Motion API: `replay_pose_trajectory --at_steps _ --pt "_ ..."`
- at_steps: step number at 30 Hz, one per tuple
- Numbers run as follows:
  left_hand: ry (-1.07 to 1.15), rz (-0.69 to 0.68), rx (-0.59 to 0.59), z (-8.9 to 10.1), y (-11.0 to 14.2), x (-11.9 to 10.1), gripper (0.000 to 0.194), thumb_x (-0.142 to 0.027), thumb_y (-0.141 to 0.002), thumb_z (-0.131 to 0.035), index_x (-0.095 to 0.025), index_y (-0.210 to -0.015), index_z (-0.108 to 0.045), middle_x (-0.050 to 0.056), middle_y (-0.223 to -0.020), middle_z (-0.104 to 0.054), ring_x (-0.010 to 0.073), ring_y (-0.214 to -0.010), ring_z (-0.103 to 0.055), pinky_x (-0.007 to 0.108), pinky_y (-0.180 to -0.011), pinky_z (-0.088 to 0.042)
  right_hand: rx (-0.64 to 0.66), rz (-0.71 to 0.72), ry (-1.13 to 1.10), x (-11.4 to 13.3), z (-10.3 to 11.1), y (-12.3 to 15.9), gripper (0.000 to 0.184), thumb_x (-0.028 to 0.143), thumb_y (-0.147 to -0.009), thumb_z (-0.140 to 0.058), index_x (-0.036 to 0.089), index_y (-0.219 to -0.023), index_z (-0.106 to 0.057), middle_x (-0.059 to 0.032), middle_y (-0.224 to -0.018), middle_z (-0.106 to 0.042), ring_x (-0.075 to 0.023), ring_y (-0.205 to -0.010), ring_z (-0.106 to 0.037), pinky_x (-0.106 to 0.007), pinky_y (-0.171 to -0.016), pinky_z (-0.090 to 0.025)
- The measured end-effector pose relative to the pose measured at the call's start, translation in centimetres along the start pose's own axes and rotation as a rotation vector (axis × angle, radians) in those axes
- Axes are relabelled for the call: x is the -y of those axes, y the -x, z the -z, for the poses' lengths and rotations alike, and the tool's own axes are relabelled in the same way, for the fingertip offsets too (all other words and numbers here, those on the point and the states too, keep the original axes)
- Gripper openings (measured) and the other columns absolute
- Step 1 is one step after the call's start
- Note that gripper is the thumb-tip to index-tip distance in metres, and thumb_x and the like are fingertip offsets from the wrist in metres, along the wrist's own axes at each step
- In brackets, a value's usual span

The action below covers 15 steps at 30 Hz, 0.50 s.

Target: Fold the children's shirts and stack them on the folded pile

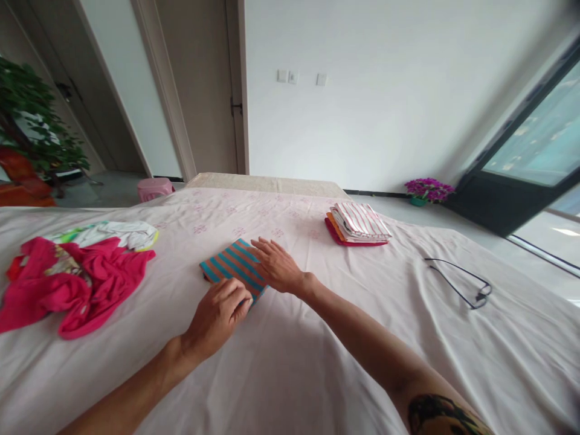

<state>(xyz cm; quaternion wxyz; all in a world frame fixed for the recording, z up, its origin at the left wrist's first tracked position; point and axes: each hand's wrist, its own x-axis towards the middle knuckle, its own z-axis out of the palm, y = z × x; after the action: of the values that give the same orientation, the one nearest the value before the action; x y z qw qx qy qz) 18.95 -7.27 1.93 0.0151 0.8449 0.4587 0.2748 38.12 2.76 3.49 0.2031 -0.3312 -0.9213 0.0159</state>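
A folded garment with blue and brown stripes (235,263) lies on the pale bed sheet (281,362) in front of me. My right hand (278,266) rests flat over its right side, fingers stretched out. At its near edge, my left hand (222,308) is closed, with curled fingers and the thumb against the corner of the cloth. To the right sits a neat stack of folded clothes (357,223), with a red-and-white striped one on top. A loose heap of clothes lies to the left, its pink-red garment (104,272) nearest me and a white one (120,234) behind.
Black-framed glasses (462,284) lie on the sheet at the right. Beyond the bed are a pink stool (154,189), a pot of purple flowers (428,190) by the wall, and a leafy plant (40,115) at the left.
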Motion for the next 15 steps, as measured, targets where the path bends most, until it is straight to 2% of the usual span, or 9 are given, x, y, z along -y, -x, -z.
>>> replay_pose_trajectory --at_steps 2,5,8,11,13,15 --pt "-0.006 0.025 0.08 -0.9 0.3 0.2 0.021 -0.024 -0.095 -0.046 -0.02 -0.08 -0.06 0.002 -0.082 -0.059 0.0183 -0.083 -0.053 0.033 -0.078 -0.042 0.066 -0.045 0.02 0.4 -2.0 -0.3 0.055 0.043 -0.101 -0.036 0.02 -0.15 -0.033 -0.009 -0.157 -0.032 -0.0254 -0.145 -0.024 -0.045 -0.118 -0.02" --pt "-0.001 0.045 0.142 -1.8 1.2 0.6 0.015 -0.024 -0.093 -0.05 -0.021 -0.081 -0.059 0.002 -0.086 -0.058 0.0192 -0.086 -0.053 0.033 -0.079 -0.043 0.153 -0.12 0.012 -0.1 -4.5 0.2 0.062 0.053 -0.1 -0.032 0.023 -0.154 -0.023 -0.0073 -0.16 -0.024 -0.025 -0.146 -0.022 -0.047 -0.118 -0.019" --pt "0.013 0.037 0.153 -1.9 1.8 0.9 0.01 -0.021 -0.091 -0.052 -0.021 -0.084 -0.059 0.002 -0.089 -0.059 0.0194 -0.087 -0.054 0.034 -0.08 -0.044 0.165 -0.141 -0.012 -1.0 -5.3 0.9 0.062 0.054 -0.1 -0.029 0.025 -0.155 -0.019 -0.0055 -0.161 -0.021 -0.0232 -0.146 -0.022 -0.045 -0.119 -0.018" --pt "0.034 -0.005 0.142 -1.5 2.3 1.1 0.009 -0.02 -0.09 -0.054 -0.023 -0.096 -0.06 0.003 -0.097 -0.061 0.0194 -0.093 -0.056 0.033 -0.084 -0.046 0.145 -0.24 -0.026 -1.3 -4.5 0.9 0.061 0.049 -0.1 -0.035 0.019 -0.152 -0.026 -0.0121 -0.157 -0.031 -0.0233 -0.143 -0.03 -0.043 -0.117 -0.023" --pt "0.024 -0.038 0.126 -1.3 2.5 1.2 0.018 -0.018 -0.089 -0.053 -0.024 -0.105 -0.059 0.003 -0.101 -0.062 0.0191 -0.096 -0.057 0.033 -0.087 -0.046 0.134 -0.345 -0.024 -1.1 -3.7 0.4 0.061 0.048 -0.097 -0.044 0.016 -0.148 -0.033 -0.0164 -0.146 -0.046 -0.0257 -0.135 -0.041 -0.044 -0.11 -0.033" --pt "0.0 -0.067 0.123 -1.3 2.7 1.4 0.025 -0.012 -0.089 -0.05 -0.025 -0.108 -0.059 0.002 -0.102 -0.062 0.0184 -0.096 -0.058 0.033 -0.089 -0.045 0.119 -0.437 -0.004 -0.9 -2.8 -0.2 0.061 0.049 -0.091 -0.054 0.017 -0.141 -0.042 -0.0163 -0.132 -0.058 -0.0283 -0.124 -0.051 -0.045 -0.1 -0.042"
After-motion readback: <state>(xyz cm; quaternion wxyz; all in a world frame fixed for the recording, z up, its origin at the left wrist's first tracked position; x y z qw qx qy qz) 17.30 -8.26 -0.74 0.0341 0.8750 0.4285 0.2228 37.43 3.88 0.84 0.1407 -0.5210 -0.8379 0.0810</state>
